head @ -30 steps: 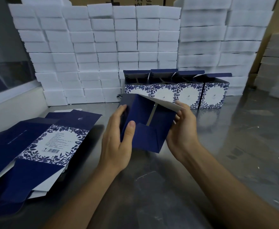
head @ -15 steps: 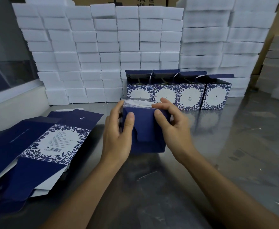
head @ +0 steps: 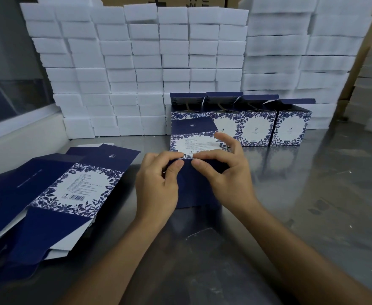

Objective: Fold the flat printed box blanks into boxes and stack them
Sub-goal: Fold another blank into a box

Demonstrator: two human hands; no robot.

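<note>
Navy card forms the half-made box (head: 193, 183), which stands on the steel bench (head: 290, 194) at centre, just near of the row of finished boxes (head: 257, 126). Your left hand (head: 156, 186) and right hand (head: 229, 181) each have a grip clamped on it: thumbs pressed on the navy near face, index fingertips (head: 180, 154) almost meeting along the top fold where the floral panel begins. Whether the flap beneath is fully seated cannot be told.

To complete this step well, press evenly along the whole crease from the centre outward, keeping the walls square, and judge the tuck closed only when the top edge lies straight.

Flat blanks (head: 70, 190) lie to the left, near your left forearm, their far corners apart from the box. White foam blocks (head: 136, 62) wall off the far side. Open bench lies to the right and near; the next free place in the row appears to be at its right end.
</note>
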